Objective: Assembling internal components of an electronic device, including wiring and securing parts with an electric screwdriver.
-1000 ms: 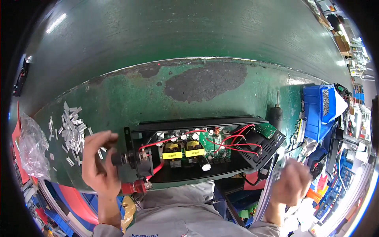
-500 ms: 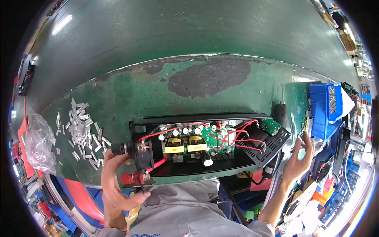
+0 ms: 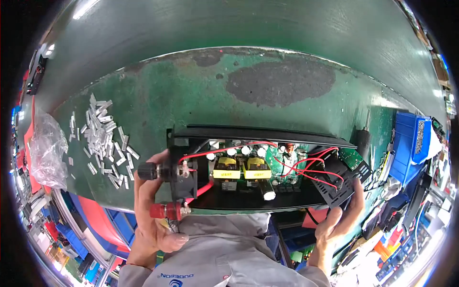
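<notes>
My left hand (image 3: 148,228) curls round black casing (image 3: 267,133) at 9 o'clock; can't tell if gripping. My right hand (image 3: 335,226), open, by vented panel (image 3: 346,184), 4 o'clock.

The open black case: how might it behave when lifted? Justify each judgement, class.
The open black case is probably stiff, judging by its long, flat walls. Its yellow-banded transformers suggest some weight. The slotted end panel sits askew, so it might swing and tug the red wires.

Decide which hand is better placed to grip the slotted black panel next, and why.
Probably the right hand: it is beside the slotted black panel, while the left hand is at the other end, by the red terminal.
</notes>
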